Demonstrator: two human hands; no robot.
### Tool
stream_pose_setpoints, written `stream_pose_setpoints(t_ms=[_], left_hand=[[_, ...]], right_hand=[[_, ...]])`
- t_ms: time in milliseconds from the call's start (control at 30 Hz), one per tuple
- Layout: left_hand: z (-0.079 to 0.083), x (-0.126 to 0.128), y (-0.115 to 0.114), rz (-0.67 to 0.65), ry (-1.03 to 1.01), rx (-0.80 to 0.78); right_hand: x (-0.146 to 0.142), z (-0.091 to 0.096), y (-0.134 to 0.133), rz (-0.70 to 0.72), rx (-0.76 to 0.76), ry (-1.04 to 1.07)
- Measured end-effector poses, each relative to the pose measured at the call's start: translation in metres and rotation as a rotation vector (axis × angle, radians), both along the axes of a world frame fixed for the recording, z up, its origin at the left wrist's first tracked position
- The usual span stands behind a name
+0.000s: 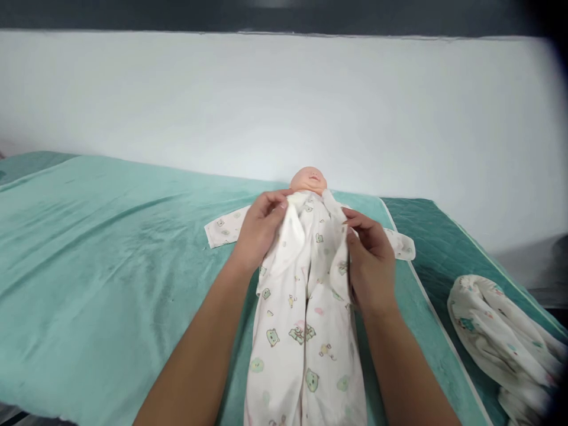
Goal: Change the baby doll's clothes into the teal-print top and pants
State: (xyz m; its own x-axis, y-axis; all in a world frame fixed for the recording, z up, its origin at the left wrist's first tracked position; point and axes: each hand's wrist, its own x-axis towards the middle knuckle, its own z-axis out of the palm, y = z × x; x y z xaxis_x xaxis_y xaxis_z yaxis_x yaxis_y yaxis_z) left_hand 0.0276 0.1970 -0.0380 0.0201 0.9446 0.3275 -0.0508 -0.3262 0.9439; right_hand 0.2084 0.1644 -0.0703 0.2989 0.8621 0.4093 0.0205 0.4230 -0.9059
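Observation:
A baby doll lies on its back with its head toward the wall. White baby clothing printed with small green bears covers its body, sleeves spread to both sides and legs reaching toward me. My left hand pinches the edge of the garment's front flap near the doll's neck, and the pale inner side of the flap shows. On the other side, my right hand has thumb and fingers closed on the garment's opposite edge at chest height. The doll's arms and legs are hidden by the cloth.
A light teal sheet covers the bed under the doll. Along its right side runs a darker green quilted cover. A crumpled white printed cloth lies there. Behind the bed stands a white wall.

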Motion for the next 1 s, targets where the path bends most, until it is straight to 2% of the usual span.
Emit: stream_pose_setpoints(t_ms=[100, 200, 400, 500, 567, 633, 733, 800, 867, 933, 1000], left_hand=[[-0.004, -0.009, 0.008, 0.270, -0.155, -0.102], [-0.009, -0.018, 0.016, 0.420, -0.111, -0.216], [-0.018, -0.019, 0.020, 0.401, 0.398, -0.215], [-0.020, -0.024, 0.024, 0.370, 0.464, -0.219], [-0.023, -0.034, 0.029, 0.409, 0.490, -0.184], [-0.027, -0.046, 0.035, 0.541, 0.555, -0.103], [-0.032, -0.060, 0.039, 0.728, 0.660, -0.033], [-0.033, -0.062, 0.037, 0.755, 0.767, -0.046], [-0.030, -0.057, 0.032, 0.749, 0.911, -0.040], [-0.025, -0.050, 0.025, 0.754, 1.022, 0.039], [-0.020, -0.042, 0.021, 0.727, 1.067, 0.184]], right_hand=[[0.014, -0.001, 0.006, -0.158, -0.065, 0.193], [0.024, -0.002, 0.011, -0.244, -0.231, 0.173], [0.026, -0.014, 0.018, -0.116, -0.389, -0.133], [0.029, -0.016, 0.023, -0.087, -0.418, -0.120], [0.037, -0.015, 0.027, -0.086, -0.420, -0.129], [0.051, -0.014, 0.033, -0.185, -0.435, -0.214], [0.078, -0.021, 0.043, -0.440, -0.482, -0.381], [0.090, -0.030, 0.047, -0.531, -0.452, -0.494], [0.093, -0.036, 0.048, -0.593, -0.317, -0.635], [0.087, -0.038, 0.046, -0.649, -0.126, -0.751], [0.076, -0.036, 0.044, -0.649, 0.022, -0.789]])
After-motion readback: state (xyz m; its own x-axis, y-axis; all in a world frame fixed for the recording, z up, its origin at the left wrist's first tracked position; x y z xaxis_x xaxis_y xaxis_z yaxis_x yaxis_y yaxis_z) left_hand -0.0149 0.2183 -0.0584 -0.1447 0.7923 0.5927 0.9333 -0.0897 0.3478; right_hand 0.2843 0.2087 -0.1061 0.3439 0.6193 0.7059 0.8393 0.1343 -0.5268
